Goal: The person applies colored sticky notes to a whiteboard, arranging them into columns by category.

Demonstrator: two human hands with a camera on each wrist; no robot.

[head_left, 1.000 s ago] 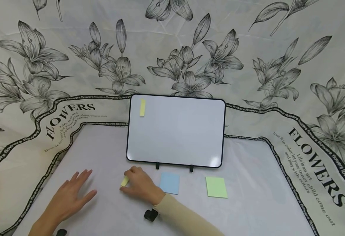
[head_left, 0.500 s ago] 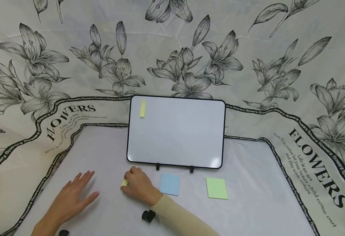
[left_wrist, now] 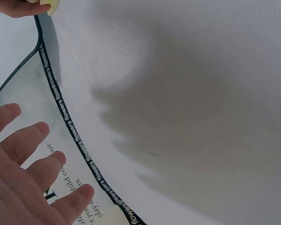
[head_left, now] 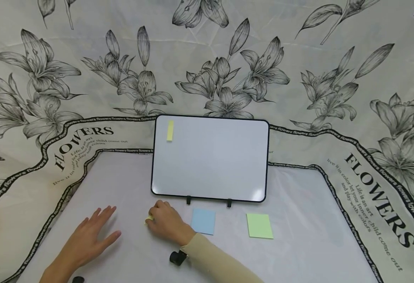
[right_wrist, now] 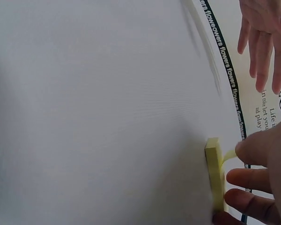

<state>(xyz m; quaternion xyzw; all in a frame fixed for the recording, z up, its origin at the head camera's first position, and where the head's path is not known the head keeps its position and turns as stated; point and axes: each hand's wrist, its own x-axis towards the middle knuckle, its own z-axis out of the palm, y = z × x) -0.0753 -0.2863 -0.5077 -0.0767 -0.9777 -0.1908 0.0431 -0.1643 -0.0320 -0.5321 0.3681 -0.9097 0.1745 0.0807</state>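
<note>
In the head view my right hand point(head_left: 168, 222) is left of centre, below the whiteboard point(head_left: 210, 157). Its fingers curl at a small pad of narrow yellow sticky notes point(right_wrist: 215, 171), mostly covered by the hand from above. In the right wrist view a yellow sheet point(right_wrist: 229, 155) bends away from the pad under one fingertip, while other fingertips touch the pad's side. My left hand point(head_left: 88, 239) stays to the left with fingers spread, holding nothing. One yellow sticky strip point(head_left: 170, 130) is on the board's upper left.
A blue sticky note pad point(head_left: 203, 221) lies just right of my right hand, and a green one point(head_left: 260, 226) farther right. The whiteboard stands on small black feet point(head_left: 229, 203). White cloth point(head_left: 306, 236) covers the table, with a flower-printed cloth point(head_left: 214, 67) behind.
The right hand stays in place while less of the yellow pad shows beside its fingers. My left hand has drifted slightly right.
</note>
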